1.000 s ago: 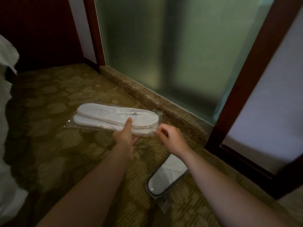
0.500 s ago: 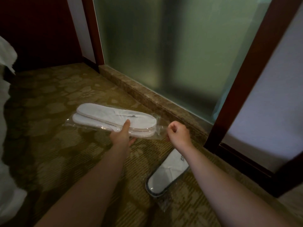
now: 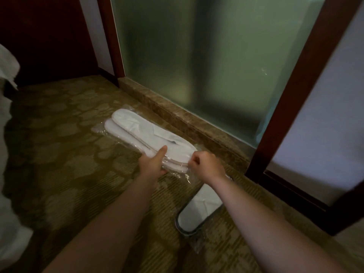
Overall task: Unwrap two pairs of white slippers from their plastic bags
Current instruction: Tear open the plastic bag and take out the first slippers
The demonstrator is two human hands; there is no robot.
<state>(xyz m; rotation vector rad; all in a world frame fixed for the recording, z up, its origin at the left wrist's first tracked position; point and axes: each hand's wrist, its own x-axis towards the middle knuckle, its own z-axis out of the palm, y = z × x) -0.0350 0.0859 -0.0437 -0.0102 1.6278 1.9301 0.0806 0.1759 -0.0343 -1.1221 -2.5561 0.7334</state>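
A pair of white slippers (image 3: 145, 134) lies flat inside a clear plastic bag, held above the carpet. My left hand (image 3: 152, 164) grips the pack's near end, thumb on top. My right hand (image 3: 206, 164) is closed on the plastic at the bag's right end, beside the slipper toes. A second bagged pair of white slippers (image 3: 199, 211) lies on the carpet below my right forearm, partly hidden by it.
Patterned brown carpet (image 3: 69, 164) covers the floor. A stone sill (image 3: 177, 115) runs under a frosted glass panel (image 3: 197, 56) with dark wooden frames (image 3: 295, 95). White bedding (image 3: 6, 134) is at the left edge.
The pack has swung so its far end points away towards the glass. My right hand has moved back in against the bag's right end and closed on the plastic.
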